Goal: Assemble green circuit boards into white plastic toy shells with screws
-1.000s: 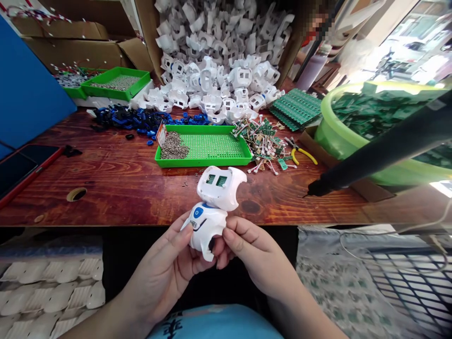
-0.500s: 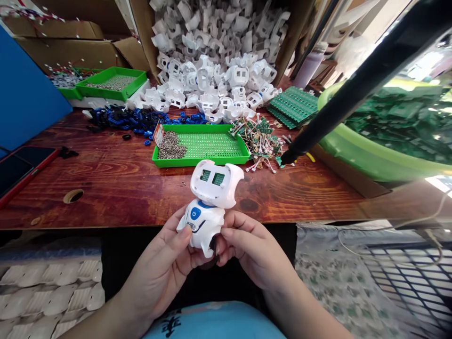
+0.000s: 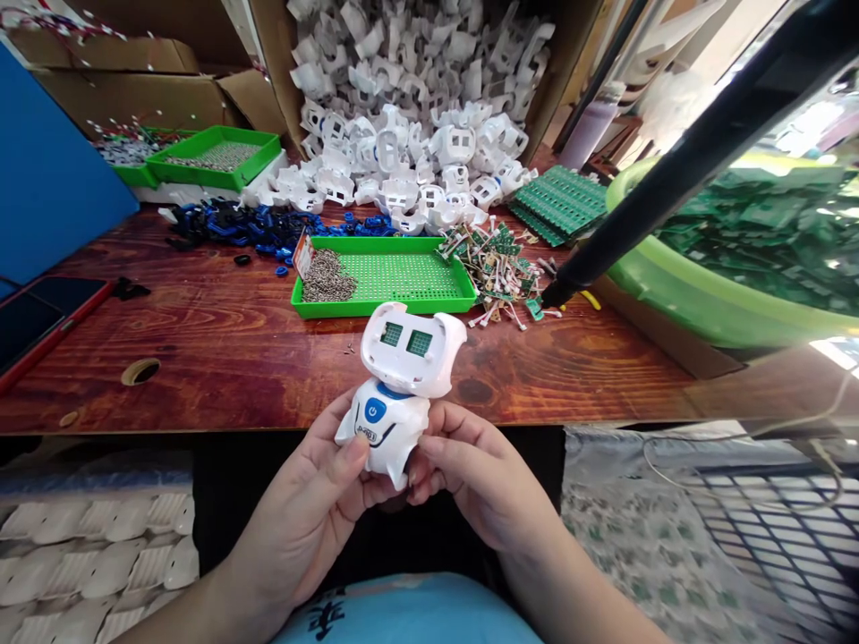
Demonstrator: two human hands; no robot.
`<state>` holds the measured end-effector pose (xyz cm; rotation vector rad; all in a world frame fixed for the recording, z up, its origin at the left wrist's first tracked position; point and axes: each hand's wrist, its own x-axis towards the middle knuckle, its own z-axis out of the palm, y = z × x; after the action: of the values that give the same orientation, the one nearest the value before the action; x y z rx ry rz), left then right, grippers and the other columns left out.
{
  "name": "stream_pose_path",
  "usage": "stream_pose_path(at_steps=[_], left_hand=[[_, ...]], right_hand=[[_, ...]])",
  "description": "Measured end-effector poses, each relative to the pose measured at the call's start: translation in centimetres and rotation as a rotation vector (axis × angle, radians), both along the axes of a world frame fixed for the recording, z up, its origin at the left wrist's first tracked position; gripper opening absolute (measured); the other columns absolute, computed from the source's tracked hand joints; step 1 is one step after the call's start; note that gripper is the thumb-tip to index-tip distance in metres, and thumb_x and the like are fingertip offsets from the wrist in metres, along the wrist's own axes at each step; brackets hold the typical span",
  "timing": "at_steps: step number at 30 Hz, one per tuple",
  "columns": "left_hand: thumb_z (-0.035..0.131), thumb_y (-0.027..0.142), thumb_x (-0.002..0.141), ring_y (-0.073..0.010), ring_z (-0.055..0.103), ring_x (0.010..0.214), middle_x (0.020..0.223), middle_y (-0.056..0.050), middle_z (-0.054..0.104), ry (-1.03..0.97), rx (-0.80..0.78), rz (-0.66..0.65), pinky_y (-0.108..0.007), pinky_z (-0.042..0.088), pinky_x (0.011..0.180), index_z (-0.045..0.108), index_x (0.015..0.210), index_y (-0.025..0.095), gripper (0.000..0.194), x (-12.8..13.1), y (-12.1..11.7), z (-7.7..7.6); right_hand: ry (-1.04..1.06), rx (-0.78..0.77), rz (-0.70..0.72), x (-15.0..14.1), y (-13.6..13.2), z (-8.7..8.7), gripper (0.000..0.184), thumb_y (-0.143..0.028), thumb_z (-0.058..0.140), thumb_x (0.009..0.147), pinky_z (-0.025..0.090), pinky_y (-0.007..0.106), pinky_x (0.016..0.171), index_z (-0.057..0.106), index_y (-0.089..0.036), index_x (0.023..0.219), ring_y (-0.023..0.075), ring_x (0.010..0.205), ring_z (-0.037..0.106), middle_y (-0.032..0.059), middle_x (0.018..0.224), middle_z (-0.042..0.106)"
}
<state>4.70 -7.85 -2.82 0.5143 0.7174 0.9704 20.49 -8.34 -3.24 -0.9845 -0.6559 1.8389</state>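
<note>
A small white toy robot (image 3: 397, 386) with a blue power button on its body and two green panels showing in its face openings is held upright just in front of the wooden table's near edge. My left hand (image 3: 315, 501) grips its body from the left, thumb on the front. My right hand (image 3: 473, 478) pinches its lower right side with thumb and fingers.
On the wooden table (image 3: 221, 349) lie a green tray (image 3: 403, 277) with a heap of screws, loose circuit boards (image 3: 500, 259), blue parts (image 3: 248, 224), a carton of white shells (image 3: 416, 107), a green basin of boards (image 3: 731, 259) and a phone (image 3: 40, 313). A black tool (image 3: 671, 170) hangs at the right.
The hanging black tool swung up and to the left, away from the table's right side. The toy robot turned slightly in my hands and sits a little lower.
</note>
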Motion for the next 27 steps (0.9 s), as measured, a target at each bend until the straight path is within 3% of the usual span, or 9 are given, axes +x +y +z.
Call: stream_pose_path(at_steps=[9,27], left_hand=[[0.066,0.018,0.083,-0.0141,0.069,0.089,0.105,0.0,0.073,0.133,0.07,0.127,-0.023,0.057,0.078,0.059,0.114,0.029,0.034,0.02,-0.66,-0.16],[0.074,0.018,0.076,-0.0139,0.071,0.074,0.097,0.001,0.076,0.195,0.083,0.149,-0.022,0.058,0.071,0.057,0.116,0.03,0.046,-0.46,-0.76,-0.73]], right_hand=[[-0.158,0.152,-0.018,-0.58,-0.09,0.41,0.033,-0.04,0.076,0.069,0.042,0.017,0.056,0.054,-0.016,0.074,0.0047,0.056,0.051,-0.003,0.067,0.058],[-0.223,0.158,0.01,-0.63,-0.16,0.26,0.042,-0.051,0.075,0.065,0.04,0.021,0.055,0.051,-0.018,0.073,0.0074,0.055,0.049,-0.0024,0.066,0.055]])
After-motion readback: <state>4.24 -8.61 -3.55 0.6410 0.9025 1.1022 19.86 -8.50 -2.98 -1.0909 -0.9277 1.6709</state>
